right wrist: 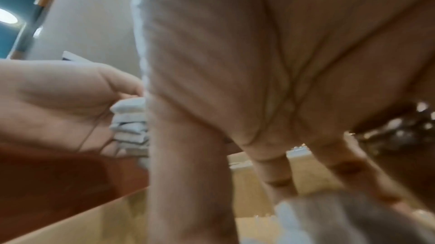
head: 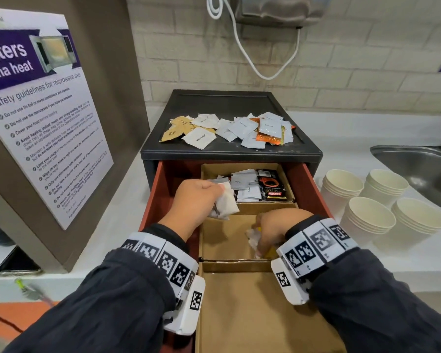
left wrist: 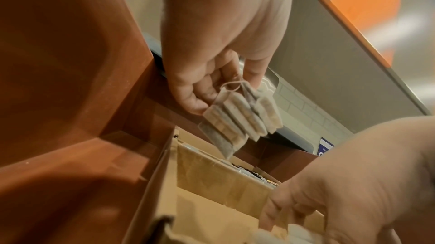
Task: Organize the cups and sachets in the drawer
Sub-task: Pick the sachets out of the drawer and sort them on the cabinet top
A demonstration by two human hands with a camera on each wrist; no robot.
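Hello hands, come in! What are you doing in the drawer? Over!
Left hand grips tea bags. Right hand picking up sachets in middle box. Cups wait outside drawer. Nothing blocking.

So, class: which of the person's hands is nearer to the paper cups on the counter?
Right. The right hand is in the drawer's middle box, close to the paper cups; the left hand, holding tea bags, is farther away.

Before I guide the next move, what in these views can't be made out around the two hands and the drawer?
- Head view: what the right hand pinches in the middle compartment; its own fingers cover all but white and yellow scraps.
- Right wrist view: blurred; the palm fills the frame.
- Left wrist view: exact count of tea bags in the left hand; they overlap.
- Head view: the drawer's front, cut off by the sleeves.
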